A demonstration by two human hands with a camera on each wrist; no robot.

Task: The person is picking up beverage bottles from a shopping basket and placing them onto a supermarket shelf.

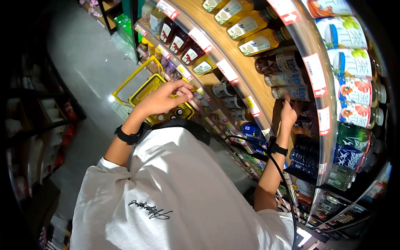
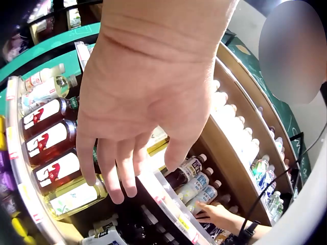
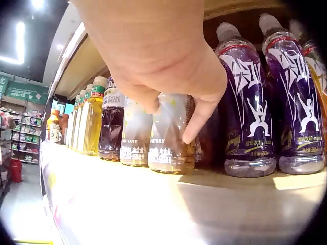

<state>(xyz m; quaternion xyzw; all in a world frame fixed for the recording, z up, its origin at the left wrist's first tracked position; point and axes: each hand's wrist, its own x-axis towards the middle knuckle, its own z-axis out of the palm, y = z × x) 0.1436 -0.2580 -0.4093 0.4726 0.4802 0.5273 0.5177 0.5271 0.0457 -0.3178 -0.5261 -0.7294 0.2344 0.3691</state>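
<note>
My right hand [image 1: 288, 114] is at a shelf of drinks, at a pale-labelled bottle [image 1: 296, 93]. In the right wrist view, the thumb and fingers of that hand [image 3: 153, 51] straddle the upright Suntory bottle [image 3: 168, 133]; its top is hidden under the hand. A second Suntory bottle [image 3: 136, 135] stands beside it on the left. The left hand [image 1: 164, 98] is in the air before the shelves, holding nothing. Its fingers hang loosely in the left wrist view, where the hand [image 2: 148, 97] covers part of the dark red bottles [image 2: 57, 171].
A yellow basket's handle [image 1: 134, 74] shows beyond my left hand. Purple bottles [image 3: 248, 112] stand right of my right hand, and a dark-drink bottle [image 3: 111, 130] stands to the left. Price tags line the curved shelf edge [image 1: 227, 71]. A black cable [image 1: 285, 183] runs by my right arm.
</note>
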